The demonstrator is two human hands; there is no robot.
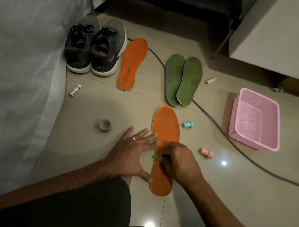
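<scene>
Step in hand: judged to be the marking or stamping of the near orange insole [166, 128] with a small green piece [155, 156]; what the piece is exactly cannot be told.
Left hand [133, 154]: laid flat, fingers straight and spread; the fingertips and the thumb tip rest on the insole's left edge, and nothing is gripped.
Right hand [178, 162]: fingers curled, the green piece pinched at their tips; the contact point beneath is hidden by the knuckles.
Orange insole: flat on the floor tiles [210, 194], directly under the right fingertips, its toe end reaching well beyond them and its heel end lying nearer the body than the left thumb.
Small green piece: between the two hands, just beside the left little finger, over the insole's left half.
How it is done well: the insole should be held down by the flat left hand so that it cannot slide; the green piece should be pressed straight down, not dragged; the left fingers are best kept off the spot being worked.
Risk: a smeared or crooked mark is likely if the insole shifts under pressure.
Teal stamp [187, 124]: beyond the right fingers, just beside the insole's right edge.
Pink stamp [206, 153]: near the right hand, on its outer side, apart from the insole.
Tape roll [103, 125]: near the left fingers, on their outer side, untouched.
</scene>
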